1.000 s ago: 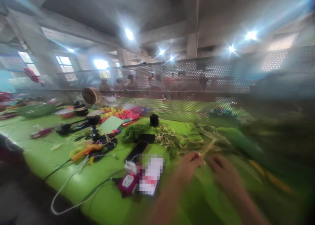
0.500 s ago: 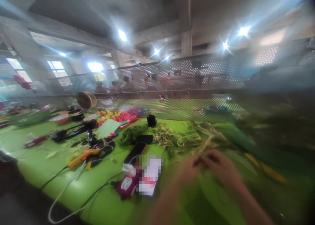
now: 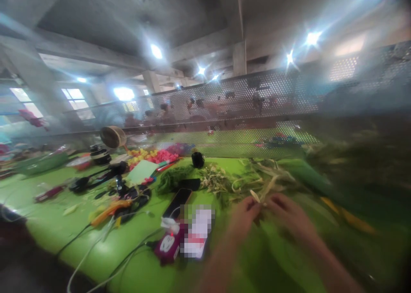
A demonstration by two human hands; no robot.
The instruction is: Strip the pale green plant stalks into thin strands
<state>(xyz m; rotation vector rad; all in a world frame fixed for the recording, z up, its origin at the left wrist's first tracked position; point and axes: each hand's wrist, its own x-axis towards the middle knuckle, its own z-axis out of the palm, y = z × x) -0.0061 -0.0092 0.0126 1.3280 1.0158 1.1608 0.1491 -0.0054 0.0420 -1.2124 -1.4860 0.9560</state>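
My left hand (image 3: 244, 214) is closed on a pale leaf-like strip (image 3: 255, 195) that sticks up between its fingertips. Close beside it on the right, my right hand (image 3: 284, 209) is also closed, its fingertips at the lower end of the same pale piece; blur hides the exact grip. Just beyond both hands, long pale-green strips (image 3: 272, 175) lie in a loose heap. Left of them is a pile of small cream pieces (image 3: 215, 177). A lit phone (image 3: 198, 233) lies left of my left hand, against a purple power block (image 3: 168, 244).
A dark phone (image 3: 177, 203), an orange-handled tool (image 3: 111, 211) with cables, a pale green card (image 3: 143, 171) and pink and yellow pieces (image 3: 157, 155) lie to the left. A perforated metal screen (image 3: 224, 109) stands behind. A yellow strip (image 3: 346, 216) is at the right.
The pale strip now shows upright at my left fingertips. My hands have come slightly apart, the left one shifting left. The whole view has moved a little.
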